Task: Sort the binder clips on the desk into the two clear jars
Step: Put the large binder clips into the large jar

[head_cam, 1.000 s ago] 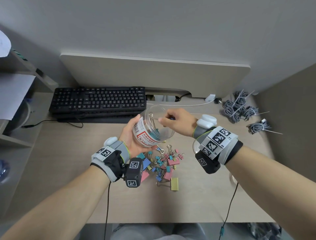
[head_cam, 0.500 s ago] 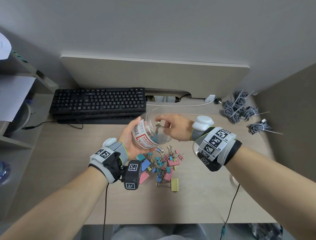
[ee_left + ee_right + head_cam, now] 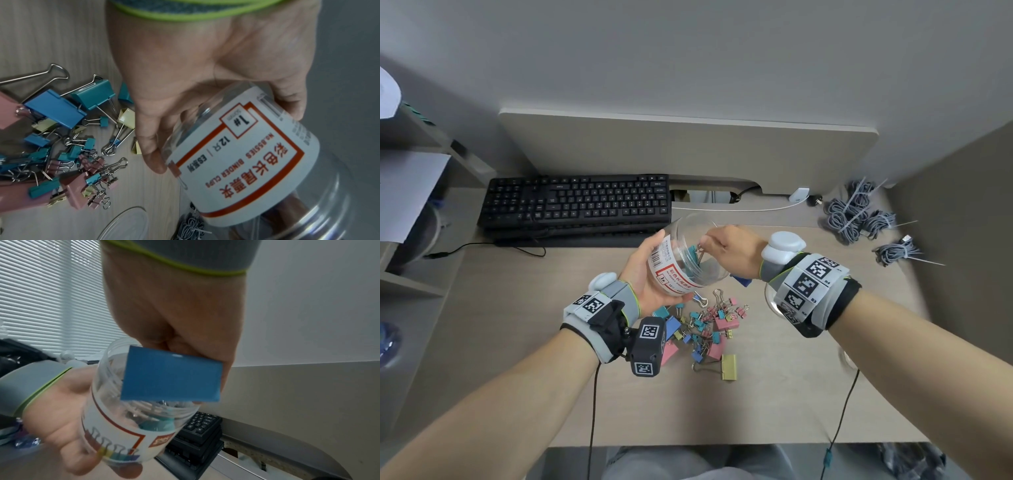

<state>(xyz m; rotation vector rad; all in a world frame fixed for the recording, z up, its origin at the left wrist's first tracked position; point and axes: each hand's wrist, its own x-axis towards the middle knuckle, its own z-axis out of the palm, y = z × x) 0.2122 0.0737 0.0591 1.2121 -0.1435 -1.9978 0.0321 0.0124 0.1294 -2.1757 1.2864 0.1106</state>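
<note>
My left hand grips a clear labelled jar, tilted with its mouth up and to the right, above the desk. At the jar's mouth my right hand pinches the wire handle of a teal binder clip that hangs inside the jar. The same hand also holds a large blue binder clip against its palm; a corner of this blue clip shows below the hand. A pile of pink, blue, teal and yellow binder clips lies on the desk under both hands. The second clear jar's rim shows under my right wrist.
A black keyboard lies just behind the jar, below a raised beige shelf board. Grey cable bundles sit at the back right. A clear round lid lies beside my right forearm. Shelves stand at the left.
Both hands and the jar have sunk slightly toward the desk. My right hand's fingers have gone further into the jar's mouth, and the teal clip now hangs inside it.
</note>
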